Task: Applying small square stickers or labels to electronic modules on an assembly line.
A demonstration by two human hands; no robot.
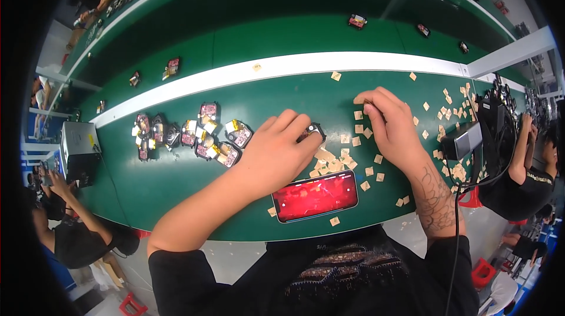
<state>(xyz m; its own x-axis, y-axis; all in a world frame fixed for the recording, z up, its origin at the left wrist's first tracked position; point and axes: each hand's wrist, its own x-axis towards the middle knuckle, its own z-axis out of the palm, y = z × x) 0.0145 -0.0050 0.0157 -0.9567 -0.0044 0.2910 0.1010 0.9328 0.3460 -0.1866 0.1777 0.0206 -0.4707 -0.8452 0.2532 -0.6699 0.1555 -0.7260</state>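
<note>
My left hand is closed around a small black-cased electronic unit, pressed close to the green table. Most of that unit is hidden by my fingers. To the right, my right hand is held with thumb and index finger bent together; anything between the fingertips is too small to make out. Small tan square pieces lie between and below my hands, some heaped beside my left fingers. Left of my left hand sits a cluster of open black units with reddish circuit boards and yellow tape.
A phone with a red screen lies near the front edge. At right are a grey-black box with cables and more tan squares. A metal box stands at far left. Beyond a white rail, units sit on a green belt. Other people work on both sides.
</note>
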